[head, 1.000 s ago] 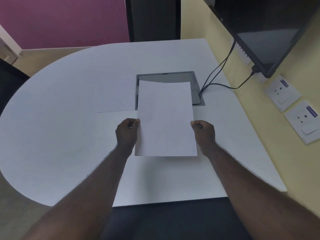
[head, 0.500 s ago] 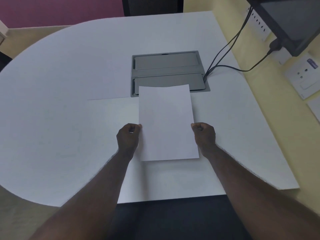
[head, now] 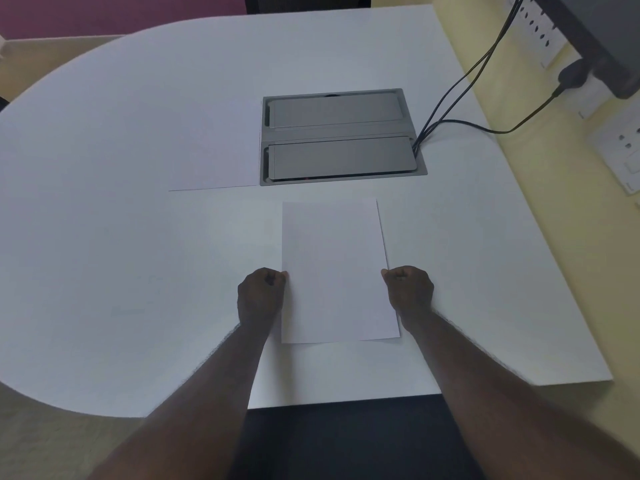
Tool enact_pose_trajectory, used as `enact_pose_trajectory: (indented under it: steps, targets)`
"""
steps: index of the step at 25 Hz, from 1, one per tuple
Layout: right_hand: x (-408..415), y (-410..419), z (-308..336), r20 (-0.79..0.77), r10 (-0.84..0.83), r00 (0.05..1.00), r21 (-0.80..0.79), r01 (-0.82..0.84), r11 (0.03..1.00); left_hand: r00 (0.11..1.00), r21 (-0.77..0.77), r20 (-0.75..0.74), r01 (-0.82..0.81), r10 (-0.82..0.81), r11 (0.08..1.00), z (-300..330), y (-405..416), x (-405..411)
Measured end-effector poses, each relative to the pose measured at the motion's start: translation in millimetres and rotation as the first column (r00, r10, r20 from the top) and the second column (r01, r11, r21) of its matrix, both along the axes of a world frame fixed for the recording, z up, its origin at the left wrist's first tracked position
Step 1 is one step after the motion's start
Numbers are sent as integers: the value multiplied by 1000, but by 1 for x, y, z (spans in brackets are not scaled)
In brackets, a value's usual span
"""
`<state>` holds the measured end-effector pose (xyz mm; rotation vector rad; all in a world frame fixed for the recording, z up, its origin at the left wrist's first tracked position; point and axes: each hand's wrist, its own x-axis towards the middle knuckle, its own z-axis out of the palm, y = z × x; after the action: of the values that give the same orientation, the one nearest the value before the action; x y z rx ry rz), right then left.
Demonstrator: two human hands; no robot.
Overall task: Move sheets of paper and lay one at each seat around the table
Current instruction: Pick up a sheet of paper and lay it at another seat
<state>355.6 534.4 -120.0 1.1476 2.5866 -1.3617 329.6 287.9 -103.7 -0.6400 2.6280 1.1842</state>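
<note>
A person's left hand (head: 260, 295) and right hand (head: 409, 289) pinch the long side edges of a single white sheet of paper (head: 335, 271), held portrait at the near edge of the white surface (head: 121, 220), short of the grey cable hatch (head: 341, 136). Each grip is clenched on the sheet, which looks featherlight, limp and easily creased; edge holds suit it best.
</note>
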Motion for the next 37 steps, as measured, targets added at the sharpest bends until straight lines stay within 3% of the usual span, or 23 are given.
enact_pose_trajectory:
  steps: [12, 24, 28, 32, 37]
  targets:
    - [9, -1, -5, -11, 1, 1000, 114, 0, 993, 1000, -27, 23, -8, 9, 1000, -3, 1, 9]
    - [6, -1, 3, -27, -52, 998, 114, 55, 992, 1000, 79, -1, -28, 28, 997, -2, -9, 5]
    - [5, 2, 18, -144, 149, 978, 274, -105, 956, 992, 85, -125, 16, -5, 996, 17, -19, 1]
    - [-2, 3, 45, -201, 426, 882, 395, -325, 859, 956, 37, -266, 139, -124, 990, 50, -22, -5]
    - [-20, -4, 104, -219, 566, 795, 562, -371, 739, 877, -63, -404, 256, -259, 965, 98, -26, -3]
